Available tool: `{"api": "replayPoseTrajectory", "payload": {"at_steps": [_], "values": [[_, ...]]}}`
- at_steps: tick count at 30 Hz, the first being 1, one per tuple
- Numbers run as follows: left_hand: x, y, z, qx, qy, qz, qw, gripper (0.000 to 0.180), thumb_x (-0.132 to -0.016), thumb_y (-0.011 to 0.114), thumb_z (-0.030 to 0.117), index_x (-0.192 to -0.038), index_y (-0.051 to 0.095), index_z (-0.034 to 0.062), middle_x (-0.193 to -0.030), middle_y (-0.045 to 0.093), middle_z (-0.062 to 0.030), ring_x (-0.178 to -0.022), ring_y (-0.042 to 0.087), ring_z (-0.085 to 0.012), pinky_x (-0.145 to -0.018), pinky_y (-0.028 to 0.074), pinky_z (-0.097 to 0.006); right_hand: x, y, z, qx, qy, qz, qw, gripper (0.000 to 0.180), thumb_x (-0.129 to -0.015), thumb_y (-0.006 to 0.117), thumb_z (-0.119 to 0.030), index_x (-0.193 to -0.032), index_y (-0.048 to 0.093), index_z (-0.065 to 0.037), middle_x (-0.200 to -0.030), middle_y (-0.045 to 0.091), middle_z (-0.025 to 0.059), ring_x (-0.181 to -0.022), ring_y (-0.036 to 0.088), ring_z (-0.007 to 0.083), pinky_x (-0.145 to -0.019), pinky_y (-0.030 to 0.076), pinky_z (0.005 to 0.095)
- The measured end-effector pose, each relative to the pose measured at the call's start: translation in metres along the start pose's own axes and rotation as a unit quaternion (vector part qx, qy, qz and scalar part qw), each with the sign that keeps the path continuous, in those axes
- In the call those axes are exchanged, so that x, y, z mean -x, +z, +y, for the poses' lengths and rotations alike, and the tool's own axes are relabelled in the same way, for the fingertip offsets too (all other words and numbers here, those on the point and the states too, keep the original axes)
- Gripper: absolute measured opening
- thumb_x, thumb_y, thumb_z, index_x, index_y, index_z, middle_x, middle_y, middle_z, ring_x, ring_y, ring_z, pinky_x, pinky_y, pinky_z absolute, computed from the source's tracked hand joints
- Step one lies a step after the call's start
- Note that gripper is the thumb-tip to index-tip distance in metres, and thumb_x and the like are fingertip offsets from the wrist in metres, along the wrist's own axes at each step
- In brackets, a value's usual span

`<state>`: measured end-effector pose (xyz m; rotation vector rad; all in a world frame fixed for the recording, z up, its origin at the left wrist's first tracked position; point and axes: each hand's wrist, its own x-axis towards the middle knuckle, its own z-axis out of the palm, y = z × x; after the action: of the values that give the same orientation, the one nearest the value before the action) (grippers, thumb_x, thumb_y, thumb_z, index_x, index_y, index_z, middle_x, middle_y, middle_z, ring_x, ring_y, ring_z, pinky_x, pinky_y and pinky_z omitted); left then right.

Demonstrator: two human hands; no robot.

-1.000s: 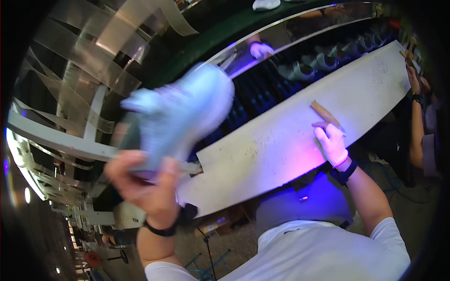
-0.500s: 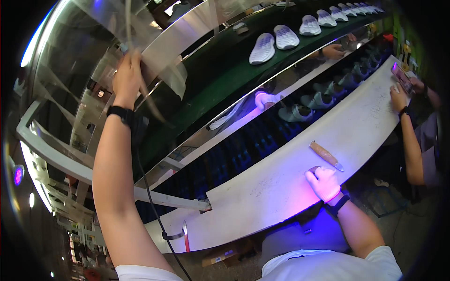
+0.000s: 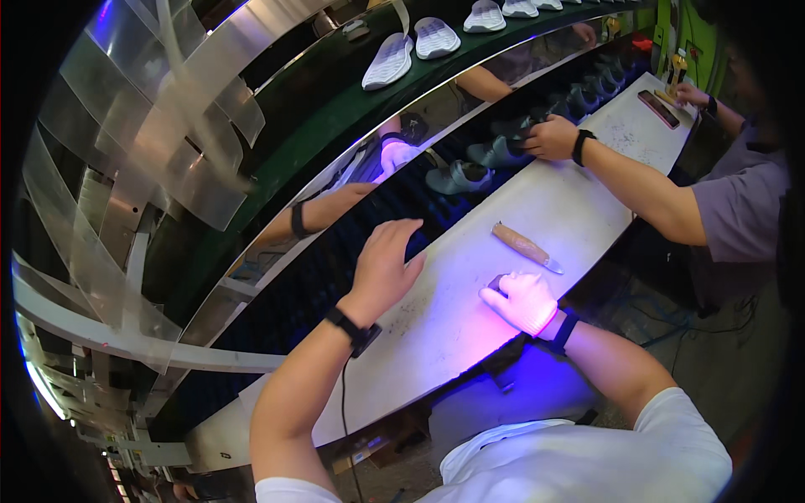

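My left hand [image 3: 386, 267], bare with a dark band at the wrist, is open above the bench edge by the dark lower line. Its fingers are stretched and the thumb stands apart; it holds nothing. My right hand [image 3: 527, 305], in a pale glove lit violet, rests on the white bench [image 3: 436, 323]. Its fingers curl round a small dark thing [image 3: 497, 285] that is mostly hidden. Just beyond it lies a knife-like tool [image 3: 521, 244] with a wrapped tan handle and short blade. Dark grey-green shoes [image 3: 458, 178] stand on the lower line, ahead of both hands.
White soles [image 3: 389, 64] line the upper green belt [image 3: 314, 117]. Clear plastic strips [image 3: 189, 109] hang at left above a pale metal bar [image 3: 151, 342]. A co-worker's hand [image 3: 552, 138] touches a shoe at right. A phone [image 3: 658, 109] lies on the bench's far end.
My left hand has come down from the hanging strips to the bench edge. The view has shifted. The co-worker's hand has left the phone, now on the bench, and reached a shoe.
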<state>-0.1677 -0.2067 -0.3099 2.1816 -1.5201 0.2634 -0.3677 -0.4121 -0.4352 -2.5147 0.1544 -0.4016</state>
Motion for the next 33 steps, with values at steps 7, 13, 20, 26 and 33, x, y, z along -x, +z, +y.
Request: {"api": "replayPoseTrajectory", "payload": {"at_steps": [7,13,20,26,33], "values": [[-0.14,0.114,-0.055,-0.016,-0.088,-0.126,0.988,0.06,-0.085,0.079,0.009,-0.142,0.06,0.0033,-0.147,0.062,-0.0177,-0.14,0.055,-0.0381,-0.117,0.047,-0.047,0.007,-0.006,0.002,0.083,-0.02,0.011,0.996,0.041,-0.102,0.065,-0.046,-0.089,0.078,-0.01,-0.079,0.074,0.0131,-0.073,0.074,0.0327,-0.065,0.059,0.0462],[-0.171,0.205,-0.119,-0.171,0.015,-0.057,0.984,0.05,-0.092,0.064,0.006,-0.142,0.06,0.0048,-0.157,0.051,-0.0283,-0.15,0.042,-0.0523,-0.125,0.038,-0.055,0.004,-0.002,0.005,0.079,-0.071,0.051,0.993,0.046,-0.097,0.071,-0.045,-0.067,0.071,-0.009,-0.065,0.067,0.0134,-0.06,0.07,0.0297,-0.057,0.057,0.0429],[-0.162,0.186,-0.117,-0.057,-0.059,-0.17,0.982,0.054,-0.075,0.089,0.016,-0.123,0.067,0.0047,-0.123,0.07,-0.0226,-0.122,0.066,-0.044,-0.102,0.053,-0.051,0.009,0.0,0.017,0.074,-0.089,0.052,0.992,0.043,-0.096,0.073,-0.044,-0.07,0.072,-0.01,-0.064,0.066,0.0131,-0.061,0.07,0.0305,-0.056,0.055,0.0442],[-0.084,0.053,-0.038,-0.058,-0.184,-0.174,0.966,0.061,-0.077,0.087,0.051,-0.111,0.07,0.0038,-0.101,0.077,-0.021,-0.099,0.075,-0.0412,-0.085,0.059,-0.051,0.005,0.002,0.007,0.061,-0.014,0.022,0.998,0.045,-0.1,0.069,-0.045,-0.073,0.072,-0.009,-0.066,0.067,0.0172,-0.064,0.07,0.036,-0.062,0.057,0.0489],[0.094,-0.007,0.068,-0.079,-0.257,-0.247,0.931,0.064,-0.078,0.083,0.053,-0.111,0.071,0.0,-0.095,0.077,-0.0214,-0.085,0.076,-0.0406,-0.075,0.061,-0.051,-0.112,-0.071,-0.02,-0.043,-0.162,0.191,0.967,0.033,-0.099,0.074,-0.021,-0.073,0.064,-0.003,-0.068,0.061,0.0185,-0.064,0.064,0.0402,-0.06,0.05,0.047]]}}
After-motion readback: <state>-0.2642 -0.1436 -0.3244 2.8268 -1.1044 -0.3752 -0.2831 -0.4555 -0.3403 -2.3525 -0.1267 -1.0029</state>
